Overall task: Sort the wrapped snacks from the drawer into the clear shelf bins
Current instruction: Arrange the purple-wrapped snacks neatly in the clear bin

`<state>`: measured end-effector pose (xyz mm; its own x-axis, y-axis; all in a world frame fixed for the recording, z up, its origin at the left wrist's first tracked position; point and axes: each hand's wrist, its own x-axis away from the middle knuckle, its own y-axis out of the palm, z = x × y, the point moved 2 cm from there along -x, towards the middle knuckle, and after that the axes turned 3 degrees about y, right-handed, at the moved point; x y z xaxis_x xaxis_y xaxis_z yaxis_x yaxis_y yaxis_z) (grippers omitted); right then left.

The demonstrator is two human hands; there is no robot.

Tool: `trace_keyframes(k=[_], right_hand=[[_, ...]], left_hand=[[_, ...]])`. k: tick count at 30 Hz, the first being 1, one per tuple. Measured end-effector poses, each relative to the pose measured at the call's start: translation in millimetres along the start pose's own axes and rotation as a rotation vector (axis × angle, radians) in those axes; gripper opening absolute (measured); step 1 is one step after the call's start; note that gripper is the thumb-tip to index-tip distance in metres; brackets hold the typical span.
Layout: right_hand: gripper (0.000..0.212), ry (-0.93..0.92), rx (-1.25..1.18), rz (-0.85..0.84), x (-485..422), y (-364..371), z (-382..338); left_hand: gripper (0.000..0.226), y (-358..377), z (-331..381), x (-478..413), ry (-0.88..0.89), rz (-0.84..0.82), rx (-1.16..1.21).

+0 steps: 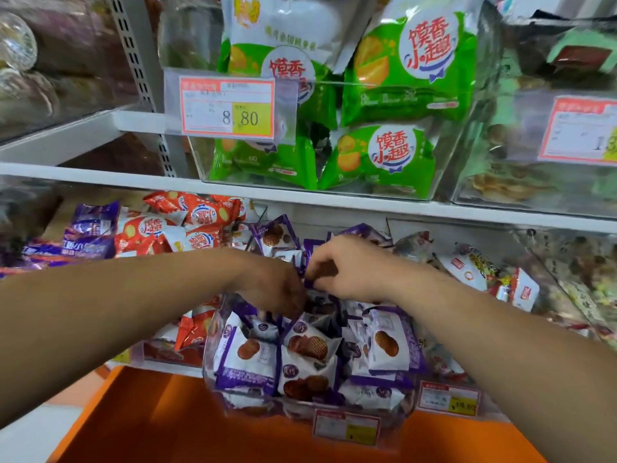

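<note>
Orange drawer (pixel 150 422) fills the bottom of the view, right under both bare forearms, which reach forward over it to the lower shelf. A clear bin (pixel 209 332) sits at the front of that shelf, heaped with purple-and-white snack packets (pixel 310 349) showing round brown biscuits, and a small price tag (pixel 347 427) hangs on its front.

The two hands meet just above the heap. The right hand (pixel 347 265) has its fingers curled, with thumb and fingertips pinching the edge of a purple packet (pixel 310 283) held just over the pile. The left hand (pixel 277 285) points down into the same bin, touching the packets; its fingertips are dark and blurred, so I cannot tell whether they grip anything.

Left of the bin lie red packets (pixel 187 222). To the right are white packets with red marks (pixel 467 269).

On the white shelf (pixel 133 178) above stands another clear bin stacked with green packets (pixel 400 155), fronted by a red-framed label reading 8.80 (pixel 227 108).
</note>
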<state>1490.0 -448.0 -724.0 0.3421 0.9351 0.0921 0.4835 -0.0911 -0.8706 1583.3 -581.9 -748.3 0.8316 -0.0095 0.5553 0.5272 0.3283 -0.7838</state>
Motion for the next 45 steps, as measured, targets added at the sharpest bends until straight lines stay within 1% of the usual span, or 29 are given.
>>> trace_keyframes(k=[1, 3, 5, 7, 9, 12, 14, 15, 17, 20, 22, 25, 28, 30, 34, 36, 38, 40, 42, 45], right_hand=[[0.014, 0.009, 0.001, -0.019, -4, 4, 5], [0.015, 0.030, 0.019, -0.062, -9, 10, 17], [0.013, 0.039, 0.044, -0.103, -10, 13, 25], [0.012, 0.044, 0.038, -0.159, -6, 14, 27], [0.013, 0.051, 0.051, -0.243, -2, 18, 25], [0.018, 0.045, 0.107, -0.319, 2, 20, 22], [0.022, 0.062, 0.068, -0.292, 2, 17, 22], [0.026, 0.073, 0.025, -0.243, 2, 15, 24], [0.034, 0.102, -0.083, -0.105, 2, 12, 29], [0.039, 0.134, -0.295, 0.075, 4, 11, 38], [0.038, 0.155, -0.413, 0.154, 8, 12, 40], [0.035, 0.164, -0.442, 0.210, 11, 14, 39], [0.038, 0.186, -0.477, 0.204, 11, 15, 41], [0.040, 0.195, -0.494, 0.175, 11, 14, 42], [0.043, 0.216, -0.492, 0.135, 8, 12, 42], [0.042, 0.223, -0.412, 0.117, 8, 12, 41], [0.032, 0.214, -0.286, 0.104, 9, 12, 39], [0.025, 0.207, -0.223, 0.103, 11, 13, 37], [0.027, 0.208, -0.215, 0.099, 12, 13, 38], [0.029, 0.213, -0.231, 0.085, 12, 12, 38]], left_hand=[[0.016, 0, -1, 1, 0.004, -0.008, 0.041], [0.017, -1, -7, 0, 0.007, -0.029, 0.137], [0.027, -1, -14, -1, 0.028, -0.064, 0.193], [0.031, 2, -17, -5, 0.065, -0.050, 0.237], [0.028, 5, -18, -12, 0.082, 0.019, 0.248], [0.023, 0, -20, -18, 0.051, 0.191, 0.187], [0.023, -5, -24, -19, 0.035, 0.270, 0.203], [0.024, -6, -26, -20, 0.042, 0.267, 0.253], [0.025, -5, -25, -24, 0.052, 0.187, 0.408], [0.024, -6, -22, -28, 0.045, 0.067, 0.532], [0.023, -7, -22, -28, 0.007, 0.014, 0.625], [0.034, -8, -20, -30, -0.056, -0.061, 0.700], [0.050, -5, -16, -32, -0.116, -0.113, 0.631], [0.056, -3, -14, -34, -0.139, -0.128, 0.589], [0.056, -5, -14, -34, -0.167, -0.138, 0.563], [0.055, -7, -14, -35, -0.180, -0.132, 0.502], [0.051, -4, -12, -40, -0.197, -0.138, 0.458], [0.048, -2, -10, -44, -0.222, -0.110, 0.459], [0.054, -2, -9, -42, -0.216, -0.054, 0.487], [0.062, -2, -12, -31, -0.196, -0.003, 0.416]])
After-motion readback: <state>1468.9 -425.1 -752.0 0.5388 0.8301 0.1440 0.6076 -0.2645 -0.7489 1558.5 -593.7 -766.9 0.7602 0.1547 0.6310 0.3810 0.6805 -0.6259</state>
